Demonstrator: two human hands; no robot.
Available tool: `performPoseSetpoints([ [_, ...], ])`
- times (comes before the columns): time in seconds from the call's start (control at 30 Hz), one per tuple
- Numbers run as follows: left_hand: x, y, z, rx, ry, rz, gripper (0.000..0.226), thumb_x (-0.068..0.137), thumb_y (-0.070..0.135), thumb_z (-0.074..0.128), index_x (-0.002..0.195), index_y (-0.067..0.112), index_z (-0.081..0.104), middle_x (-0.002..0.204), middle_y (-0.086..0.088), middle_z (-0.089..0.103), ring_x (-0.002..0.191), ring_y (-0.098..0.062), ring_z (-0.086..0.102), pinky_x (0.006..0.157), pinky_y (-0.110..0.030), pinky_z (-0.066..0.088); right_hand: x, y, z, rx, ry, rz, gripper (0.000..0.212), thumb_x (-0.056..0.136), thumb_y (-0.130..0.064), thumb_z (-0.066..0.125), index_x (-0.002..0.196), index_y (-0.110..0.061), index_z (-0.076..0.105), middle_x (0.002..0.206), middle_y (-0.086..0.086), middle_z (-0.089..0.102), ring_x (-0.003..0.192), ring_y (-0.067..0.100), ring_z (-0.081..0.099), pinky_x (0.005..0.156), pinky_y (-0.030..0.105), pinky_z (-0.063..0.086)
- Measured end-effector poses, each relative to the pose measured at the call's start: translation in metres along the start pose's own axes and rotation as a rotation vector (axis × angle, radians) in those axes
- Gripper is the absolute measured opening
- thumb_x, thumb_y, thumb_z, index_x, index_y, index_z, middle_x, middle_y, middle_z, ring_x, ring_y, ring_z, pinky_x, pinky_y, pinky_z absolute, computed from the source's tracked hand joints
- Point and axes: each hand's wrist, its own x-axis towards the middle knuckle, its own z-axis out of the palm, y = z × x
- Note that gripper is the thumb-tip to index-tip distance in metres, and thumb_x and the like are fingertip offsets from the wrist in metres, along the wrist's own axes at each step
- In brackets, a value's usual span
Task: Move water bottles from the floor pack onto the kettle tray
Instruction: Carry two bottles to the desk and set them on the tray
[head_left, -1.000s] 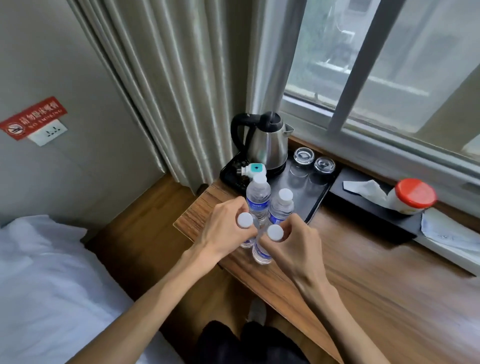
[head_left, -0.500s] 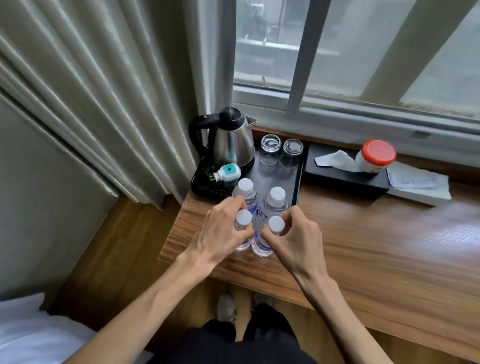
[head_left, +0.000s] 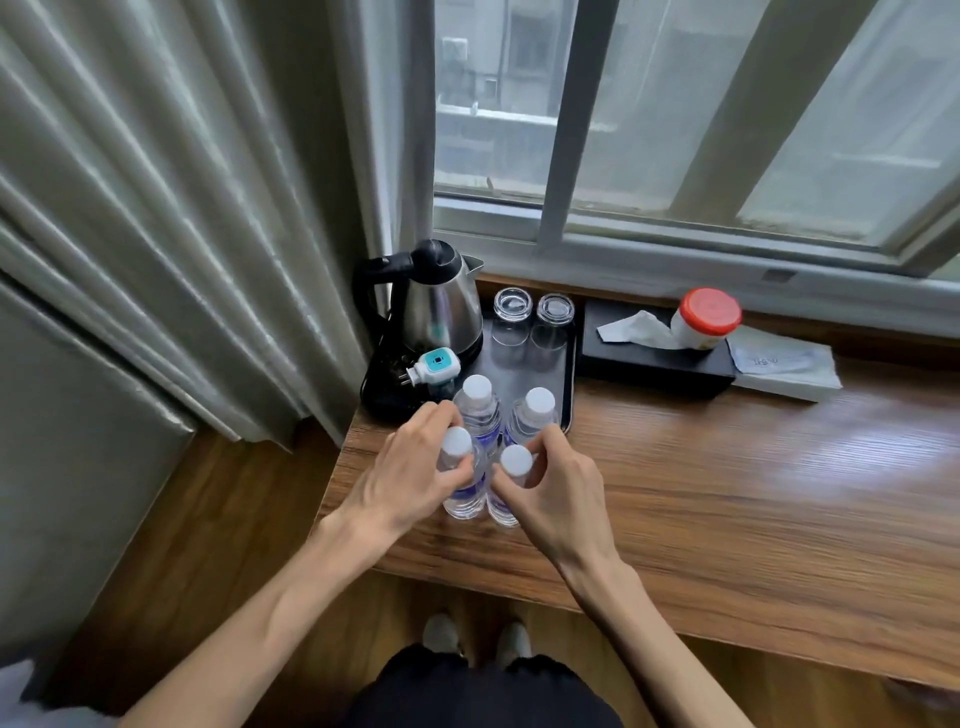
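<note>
Each hand grips one upright front bottle (head_left: 462, 480) beside the tray (head_left: 569, 374).

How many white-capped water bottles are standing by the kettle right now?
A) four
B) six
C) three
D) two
A: four white caps show, two rear bottles on the black tray and two front ones, one under the left hand and one under the right hand.
</note>
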Motion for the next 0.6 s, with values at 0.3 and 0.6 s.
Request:
performPoseSetpoints([
  [0.3,-0.007,-0.012,0.016,-0.225,0.114,-0.019,0.034,0.076,0.025,0.081,0.101,0.018,0.060,0.092,0.004,0.055,0.076,-0.006,0.053,0.066,-0.014,0.042,-0.004,0.013,0.002,0.129,0.081,0.026,0.031,0.076,-0.039,0.080,0.088,-0.025,0.056,0.057,-0.013,0.050,0.055,0.004,0.050,0.052,0.013,0.038],
  [0.6,-0.030,-0.044,0.045,-0.363,0.103,-0.177,0.075,0.065,0.038,0.080,0.130,0.018,0.048,0.121,0.002,0.049,0.110,-0.009,0.052,0.098,-0.018,0.041,-0.041,0.041,0.016,0.358,0.200,0.094,0.028,0.085,-0.029,0.065,0.112,-0.029,0.059,0.084,-0.013,0.062,0.079,0.008,0.062,0.069,0.015,0.048],
])
